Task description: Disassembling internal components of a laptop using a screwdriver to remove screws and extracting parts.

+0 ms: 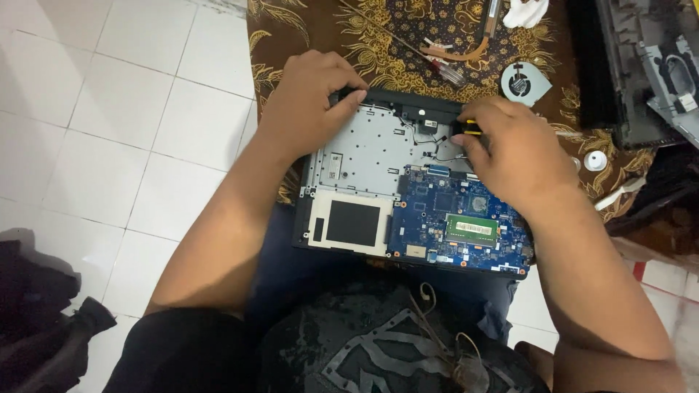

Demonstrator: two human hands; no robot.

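An opened laptop base (364,156) lies across the person's lap, its far edge reaching onto a brown cloth with gold patterns (393,44). Inside it, a grey metal plate fills the upper left part, a blue circuit board (451,225) the lower right, and a black square in a pale frame sits at the lower left.

The left hand (309,102) rests on the far left corner of the base; its fingers (348,96) are curled over the black rim there, closed on the edge. The right hand (513,153) lies over the far right part of the base, just above the circuit board. Its fingers (477,142) are pressed together around a small yellow and black tool (470,127), whose tip is hidden, so where it touches cannot be told. Thin black wires run across the plate between the two hands.

On the cloth beyond the base lie a round grey fan (526,81), a copper pipe (466,49), a small screwdriver with a clear handle (445,69) and a white cap (595,161). A black laptop cover (626,65) sits at the far right. White floor tiles (109,109) show on the left.
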